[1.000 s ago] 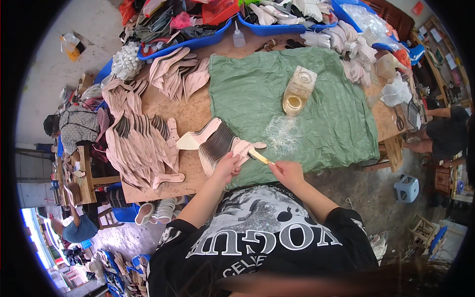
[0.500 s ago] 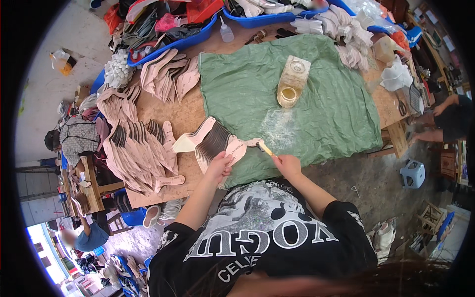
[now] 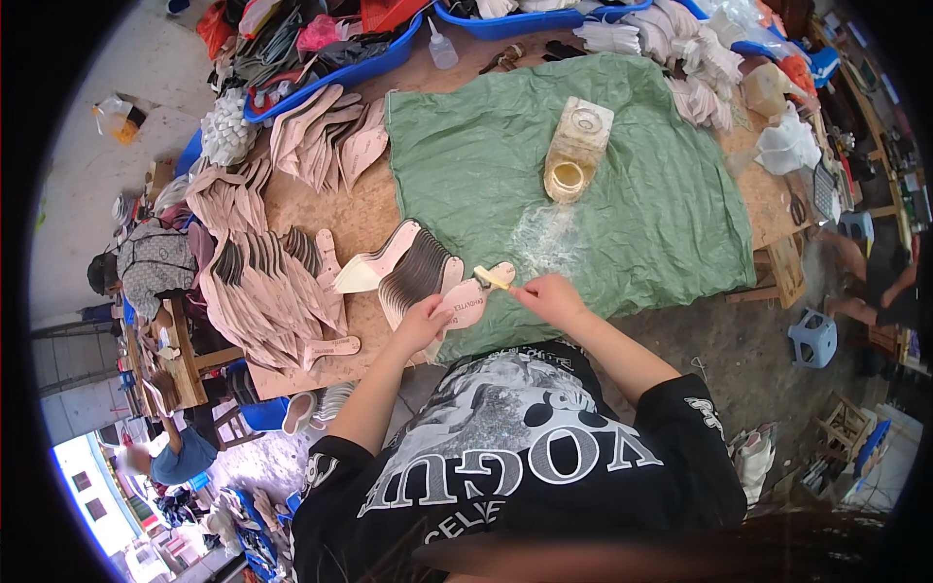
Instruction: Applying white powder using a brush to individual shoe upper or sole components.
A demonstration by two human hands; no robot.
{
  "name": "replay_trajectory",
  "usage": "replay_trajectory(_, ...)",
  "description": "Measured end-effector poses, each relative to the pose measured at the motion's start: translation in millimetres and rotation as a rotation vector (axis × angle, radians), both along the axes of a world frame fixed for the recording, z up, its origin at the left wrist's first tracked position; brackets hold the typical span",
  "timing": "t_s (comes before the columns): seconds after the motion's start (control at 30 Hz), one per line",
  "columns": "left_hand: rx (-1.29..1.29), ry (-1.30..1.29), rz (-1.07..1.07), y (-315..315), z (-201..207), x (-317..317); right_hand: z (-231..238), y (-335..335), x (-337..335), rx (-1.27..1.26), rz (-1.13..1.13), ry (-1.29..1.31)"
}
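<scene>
My left hand (image 3: 423,323) is closed on the wide end of a pink insole (image 3: 466,305), near the front edge of the green cloth (image 3: 466,126). In my right hand (image 3: 552,299) is a small brush (image 3: 498,282) with a pale yellow handle. The brush's head lies over the narrow middle of the insole. Right behind my left hand, a fanned row of insoles (image 3: 413,280) overlaps the cloth's left edge. Farther back on the cloth lies a cut-open plastic bottle (image 3: 578,136), its round opening showing something yellowish inside.
Several piles of pink insoles (image 3: 262,301) cover the table's left side. Blue tubs (image 3: 355,70) filled with scraps line the back, beside a squeeze bottle (image 3: 442,47). Scissors (image 3: 797,208) lie at the right. A blue stool (image 3: 812,337) stands on the floor. Other people are nearby on both sides.
My right hand has shifted slightly left and up, carrying the brush from the insole's far end toward its middle. My left hand keeps its hold on the insole.
</scene>
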State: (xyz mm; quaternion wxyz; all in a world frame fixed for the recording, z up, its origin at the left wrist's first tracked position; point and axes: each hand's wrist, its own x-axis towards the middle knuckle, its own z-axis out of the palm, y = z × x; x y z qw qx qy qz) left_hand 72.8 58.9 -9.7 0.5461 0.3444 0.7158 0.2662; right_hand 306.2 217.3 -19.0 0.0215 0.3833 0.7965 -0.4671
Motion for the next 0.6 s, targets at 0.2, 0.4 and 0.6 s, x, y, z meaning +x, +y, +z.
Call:
replay_trajectory(0.2, -0.058, -0.050, 0.146, -5.0, 8.9, 15.2, 35.7, -20.2, -10.9, 0.187, 0.109, 0.087)
replay_trajectory(0.4, -0.096, -0.088, 0.226, 5.4, 21.2, 20.7, 20.8, 36.8, 12.3, 0.293, 0.084, -0.314)
replay_trajectory(0.6, -0.008, 0.362, 0.088, -1.1, 14.3, 16.2, 50.8, 148.9, 33.7, 0.205, 0.032, -0.502)
